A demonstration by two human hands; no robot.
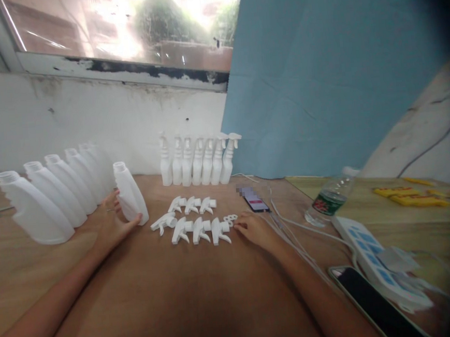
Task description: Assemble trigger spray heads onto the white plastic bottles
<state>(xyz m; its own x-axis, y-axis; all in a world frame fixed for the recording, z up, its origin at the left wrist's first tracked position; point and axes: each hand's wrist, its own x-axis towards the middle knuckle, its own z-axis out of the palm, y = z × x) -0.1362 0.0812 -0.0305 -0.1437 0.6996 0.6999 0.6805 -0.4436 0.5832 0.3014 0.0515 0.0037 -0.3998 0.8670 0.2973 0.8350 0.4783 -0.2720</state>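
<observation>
On the wooden surface (188, 296), open white bottles (42, 216) stand in a row left of the left hand (114, 221). Finished spray bottles (199, 162) line up beyond both hands. The left hand grips one open bottle (131, 196) around its body. White trigger heads (201, 230) lie between the hands. Small white rings (230, 218) sit at the right hand's (253, 229) fingertips; whether it pinches one, I cannot tell.

Rearmost bottles (100, 170) partly hidden, window (120, 31) cropped

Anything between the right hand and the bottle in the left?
Yes: seven white spray heads lie on the table between the right hand and the bottle, with small white rings nearest the hand.
</observation>
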